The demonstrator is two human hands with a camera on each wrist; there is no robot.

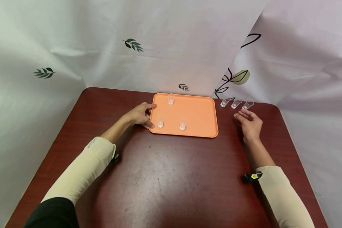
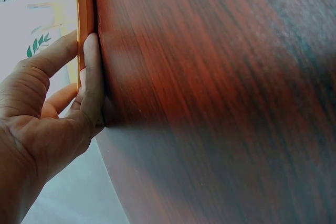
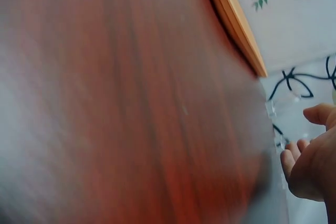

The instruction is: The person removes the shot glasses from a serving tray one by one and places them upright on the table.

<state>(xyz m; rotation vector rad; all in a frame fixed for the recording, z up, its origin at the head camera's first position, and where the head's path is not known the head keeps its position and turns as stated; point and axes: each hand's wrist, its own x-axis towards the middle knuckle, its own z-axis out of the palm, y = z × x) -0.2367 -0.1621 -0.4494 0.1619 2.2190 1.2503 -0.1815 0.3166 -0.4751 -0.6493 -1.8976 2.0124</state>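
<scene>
An orange tray lies at the table's back with three small clear cups standing on it: one near its back edge, one at the front left, one at the front middle. My left hand grips the tray's left edge; in the left wrist view that hand pinches the rim between thumb and fingers. My right hand, fingers relaxed, is just in front of the rightmost of three clear cups beside the tray; whether it touches that cup I cannot tell.
The other two cups of the right-hand row, one in its middle and one nearest the tray, are close to the table's back edge. The dark red table meets a white leaf-patterned cloth behind and at the sides.
</scene>
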